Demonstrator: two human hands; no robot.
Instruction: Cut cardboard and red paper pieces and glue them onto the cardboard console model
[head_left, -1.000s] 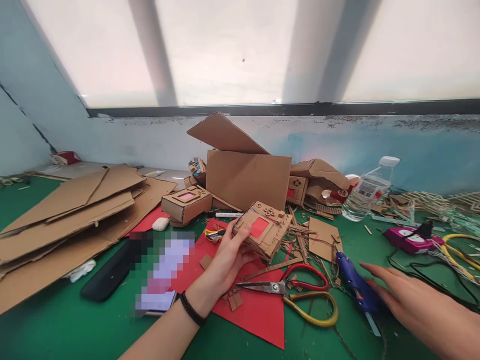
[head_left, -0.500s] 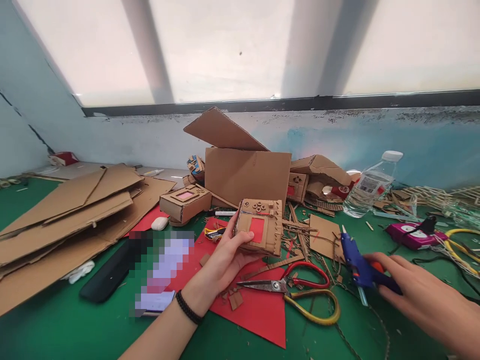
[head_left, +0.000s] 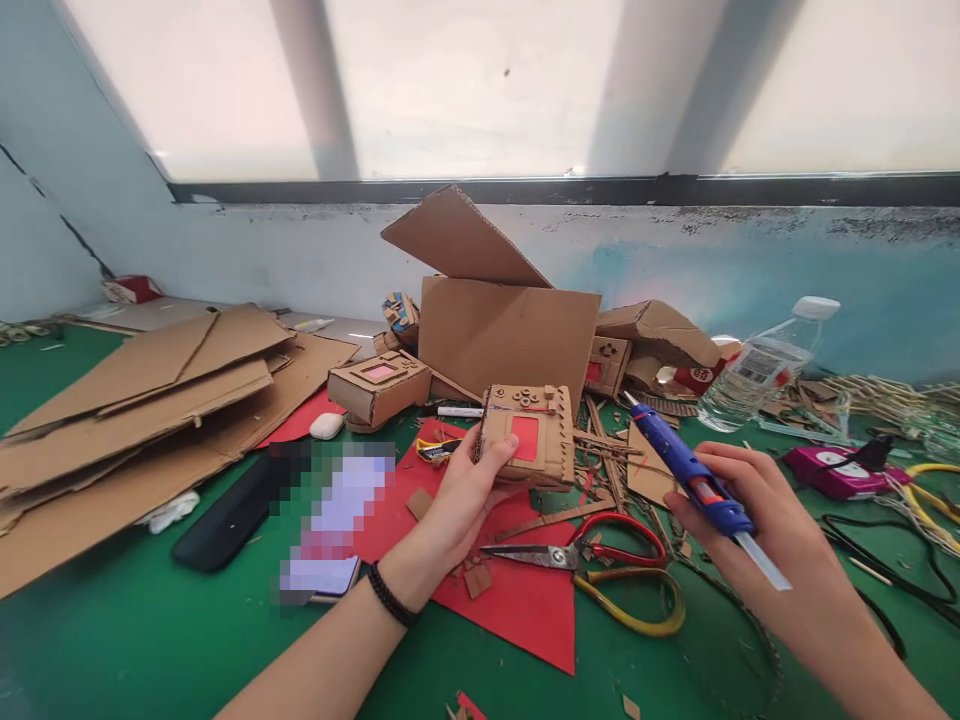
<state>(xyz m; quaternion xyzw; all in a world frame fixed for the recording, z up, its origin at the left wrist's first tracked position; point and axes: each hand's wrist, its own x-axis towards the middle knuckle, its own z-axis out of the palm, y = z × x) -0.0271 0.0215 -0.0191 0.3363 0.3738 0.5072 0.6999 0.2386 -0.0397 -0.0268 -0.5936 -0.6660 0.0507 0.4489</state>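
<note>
In my left hand [head_left: 469,495] is a small cardboard box [head_left: 551,450] with a red panel, little cardboard rings and a toothed strip on its face; my thumb lies on its front and the other fingers go underneath. My right hand [head_left: 772,530] grips a blue hot glue gun [head_left: 686,465], nozzle pointing up and left towards the box, a clear glue stick jutting from its rear. Scissors [head_left: 600,560] with one red and one yellow handle lie below the box, partly on a red sheet [head_left: 517,625].
Cardboard sheets [head_left: 150,400] are stacked at left, near a phone [head_left: 334,575]. Another cardboard box [head_left: 379,385] stands behind. A water bottle [head_left: 765,365] and a purple device [head_left: 847,470] with cords are at right. Cardboard scraps litter the green table [head_left: 247,650].
My right hand has lifted the glue gun and turned it so the nozzle slants towards the box. The box stays in my left hand. The view has shifted slightly.
</note>
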